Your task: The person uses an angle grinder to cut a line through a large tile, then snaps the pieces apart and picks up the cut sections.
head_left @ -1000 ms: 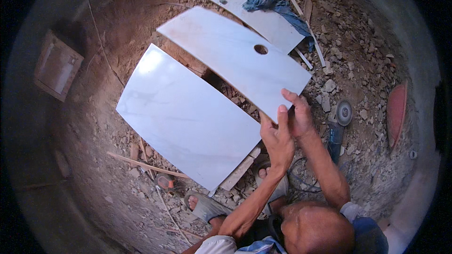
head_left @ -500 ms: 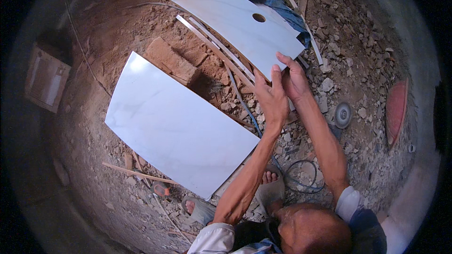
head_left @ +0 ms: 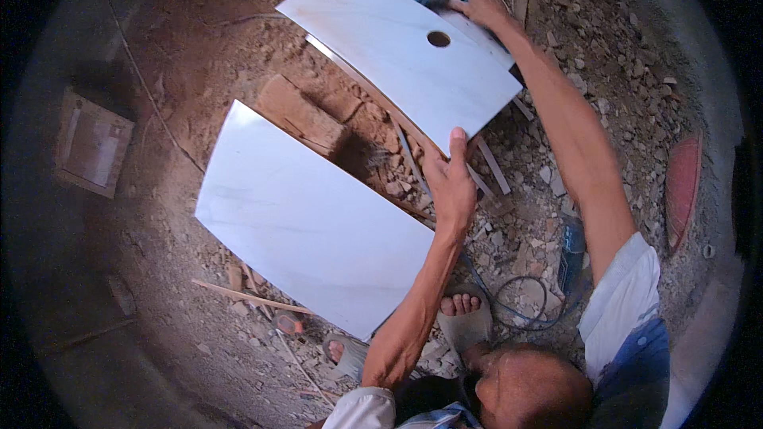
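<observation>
Tile [head_left: 397,56] with the drilled hole, stiff, heavy and brittle over the rubble [head_left: 604,56], is gripped by my left hand [head_left: 451,183] at its near corner and my right hand [head_left: 481,1] at its far edge.

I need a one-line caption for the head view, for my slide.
Left hand and right hand grip opposite edges of a white tile with a hole over rubble, beside a second tile.

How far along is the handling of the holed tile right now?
Done: the holed tile already has its round hole cut. In hand: the left hand grips its near edge, the right hand its far edge. Left: the plain tile lies untouched on rubble.
</observation>
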`<state>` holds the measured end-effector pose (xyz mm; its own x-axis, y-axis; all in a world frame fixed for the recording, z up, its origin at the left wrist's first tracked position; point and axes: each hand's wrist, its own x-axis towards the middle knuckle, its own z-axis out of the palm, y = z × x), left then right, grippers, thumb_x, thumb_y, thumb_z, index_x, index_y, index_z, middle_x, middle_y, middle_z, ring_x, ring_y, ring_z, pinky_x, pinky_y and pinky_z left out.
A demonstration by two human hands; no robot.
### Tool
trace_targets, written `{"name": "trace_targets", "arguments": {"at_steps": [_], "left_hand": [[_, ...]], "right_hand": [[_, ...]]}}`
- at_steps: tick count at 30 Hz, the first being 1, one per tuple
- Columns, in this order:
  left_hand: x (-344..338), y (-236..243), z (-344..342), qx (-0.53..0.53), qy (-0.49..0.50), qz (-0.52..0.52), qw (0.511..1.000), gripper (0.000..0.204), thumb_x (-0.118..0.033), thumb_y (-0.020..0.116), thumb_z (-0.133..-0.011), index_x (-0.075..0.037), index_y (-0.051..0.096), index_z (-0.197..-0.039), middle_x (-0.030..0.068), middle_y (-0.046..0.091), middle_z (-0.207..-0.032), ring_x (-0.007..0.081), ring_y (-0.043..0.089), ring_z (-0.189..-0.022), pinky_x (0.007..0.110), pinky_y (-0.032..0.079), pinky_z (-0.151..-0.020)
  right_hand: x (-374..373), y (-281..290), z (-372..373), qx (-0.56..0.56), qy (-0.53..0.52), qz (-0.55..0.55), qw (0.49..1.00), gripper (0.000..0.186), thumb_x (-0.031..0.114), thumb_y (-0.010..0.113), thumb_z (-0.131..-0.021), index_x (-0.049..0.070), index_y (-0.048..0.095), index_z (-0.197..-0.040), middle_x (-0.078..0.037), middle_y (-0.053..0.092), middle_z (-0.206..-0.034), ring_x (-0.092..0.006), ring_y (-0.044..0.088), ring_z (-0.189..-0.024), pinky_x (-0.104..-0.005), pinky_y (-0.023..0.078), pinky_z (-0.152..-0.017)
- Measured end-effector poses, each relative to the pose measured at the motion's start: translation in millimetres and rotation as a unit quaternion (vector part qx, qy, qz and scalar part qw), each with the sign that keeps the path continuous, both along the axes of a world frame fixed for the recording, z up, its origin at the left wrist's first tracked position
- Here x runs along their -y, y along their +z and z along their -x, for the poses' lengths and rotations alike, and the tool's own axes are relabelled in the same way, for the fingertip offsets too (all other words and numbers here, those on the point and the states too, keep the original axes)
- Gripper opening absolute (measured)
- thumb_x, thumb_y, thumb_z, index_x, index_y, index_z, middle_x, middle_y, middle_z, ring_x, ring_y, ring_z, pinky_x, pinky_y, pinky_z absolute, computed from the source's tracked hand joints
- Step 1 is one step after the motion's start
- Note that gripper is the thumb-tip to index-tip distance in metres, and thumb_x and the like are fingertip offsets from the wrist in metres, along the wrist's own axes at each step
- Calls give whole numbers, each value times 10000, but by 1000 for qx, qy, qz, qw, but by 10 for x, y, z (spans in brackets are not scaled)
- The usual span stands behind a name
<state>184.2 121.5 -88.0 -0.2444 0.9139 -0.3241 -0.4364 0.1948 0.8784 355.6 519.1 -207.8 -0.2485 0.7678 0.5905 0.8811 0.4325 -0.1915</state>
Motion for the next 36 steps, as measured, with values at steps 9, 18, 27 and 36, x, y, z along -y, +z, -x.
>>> {"name": "trace_targets", "arguments": {"at_steps": [9, 18, 27, 36], "left_hand": [[-83, -419, 44, 6, 11, 45, 999, 462, -271, 545, -1194, 50, 493, -1523, 175, 649, -1397, 270, 678, -1243, 419, 612, -1085], [-603, -485, -597, 69, 5, 73, 995, 252, -150, 609, -1151, 64, 547, -1267, 139, 737, -964, 180, 711, -702, 375, 587, -601], [-651, -694, -633, 103, -7, 151, 983, 222, -142, 576, -1156, 44, 530, -1268, 104, 693, -819, 175, 645, -582, 336, 532, -513], [-864, -605, -925, 144, 26, 180, 973, 253, -189, 651, -1113, 54, 591, -1153, 120, 724, -841, 170, 668, -628, 341, 534, -534]], "right_hand": [[-224, 723, -255, -340, -256, 116, 897, 371, 257, 645, -1090, 74, 687, -1411, -206, 746, -1353, -387, 717, -1254, -479, 540, -1057], [-162, 1434, -814, -114, -167, 117, 972, 468, 284, 668, -1085, 90, 583, -1502, -227, 683, -1438, -379, 673, -1323, -469, 511, -1110], [372, 1738, -463, -75, -86, 130, 985, 592, 311, 692, -1080, 106, 480, -1594, -247, 619, -1523, -372, 629, -1392, -460, 481, -1163], [1178, 2530, 1095, -62, 75, 176, 980, 730, 337, 715, -1075, 121, 377, -1685, -267, 555, -1607, -364, 585, -1461, -450, 451, -1216]]}}
